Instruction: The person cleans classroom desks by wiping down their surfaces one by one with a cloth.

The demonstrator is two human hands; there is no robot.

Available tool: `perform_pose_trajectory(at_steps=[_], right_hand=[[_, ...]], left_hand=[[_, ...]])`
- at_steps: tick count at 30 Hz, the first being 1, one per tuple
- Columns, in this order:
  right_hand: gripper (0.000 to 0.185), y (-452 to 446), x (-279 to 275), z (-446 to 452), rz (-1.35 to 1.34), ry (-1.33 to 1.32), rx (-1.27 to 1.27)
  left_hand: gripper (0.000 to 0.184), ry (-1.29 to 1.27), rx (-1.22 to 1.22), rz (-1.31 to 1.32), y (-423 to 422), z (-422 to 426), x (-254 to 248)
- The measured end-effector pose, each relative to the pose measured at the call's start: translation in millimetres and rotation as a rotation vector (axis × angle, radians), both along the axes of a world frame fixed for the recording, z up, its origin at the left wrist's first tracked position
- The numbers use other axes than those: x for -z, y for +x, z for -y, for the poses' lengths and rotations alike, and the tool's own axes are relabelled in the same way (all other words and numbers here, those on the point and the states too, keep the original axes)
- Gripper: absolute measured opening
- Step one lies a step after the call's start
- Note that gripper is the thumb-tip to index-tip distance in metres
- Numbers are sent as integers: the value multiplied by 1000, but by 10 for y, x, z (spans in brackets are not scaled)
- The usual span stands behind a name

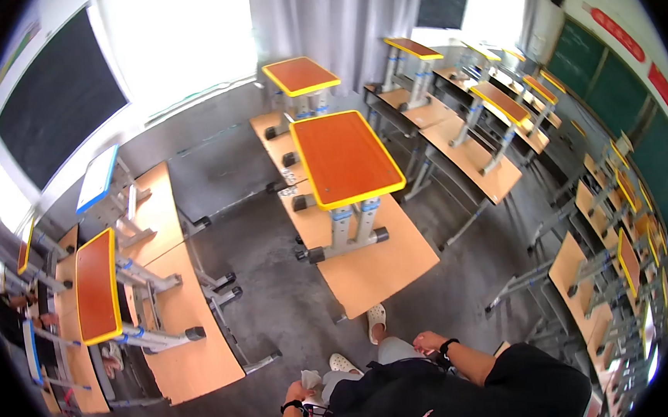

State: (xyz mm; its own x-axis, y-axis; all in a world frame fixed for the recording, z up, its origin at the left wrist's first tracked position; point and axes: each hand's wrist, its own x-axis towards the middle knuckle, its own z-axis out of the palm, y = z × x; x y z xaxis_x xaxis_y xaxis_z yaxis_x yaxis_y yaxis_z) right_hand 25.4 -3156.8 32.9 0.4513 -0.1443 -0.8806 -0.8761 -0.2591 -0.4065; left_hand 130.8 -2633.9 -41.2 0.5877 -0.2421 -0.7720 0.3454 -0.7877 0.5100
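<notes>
My left hand hangs low by my left thigh, closed on a crumpled white cloth that could also be tissue. Beside my right thigh, my right hand has its fingers curled in; whatever may be inside them is hidden. Neither hand touches furniture. In front of me stands a wooden desk, and on it rests a stool with an orange-red seat and yellow rim, its feet on the desktop.
Left, a desk row carries another orange-red stool and a blue-rimmed stool. More stool-topped desks line the right. A person's arm shows at the far left. Dark floor runs between rows.
</notes>
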Motion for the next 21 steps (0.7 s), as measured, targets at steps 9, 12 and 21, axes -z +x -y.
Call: perform_pose_trajectory(at_steps=[9,12,21], right_hand=[[22,-43,171,-92,167,-48,101],[33,-53,163,-142,-80,10,-114],[15,-611,30,-152,-3,370,-342]], left_hand=[[49,48,97,102,227,-62,-47],[53,20,151,103,363,-127,-30],[52,61,132,65,534,-188,282]])
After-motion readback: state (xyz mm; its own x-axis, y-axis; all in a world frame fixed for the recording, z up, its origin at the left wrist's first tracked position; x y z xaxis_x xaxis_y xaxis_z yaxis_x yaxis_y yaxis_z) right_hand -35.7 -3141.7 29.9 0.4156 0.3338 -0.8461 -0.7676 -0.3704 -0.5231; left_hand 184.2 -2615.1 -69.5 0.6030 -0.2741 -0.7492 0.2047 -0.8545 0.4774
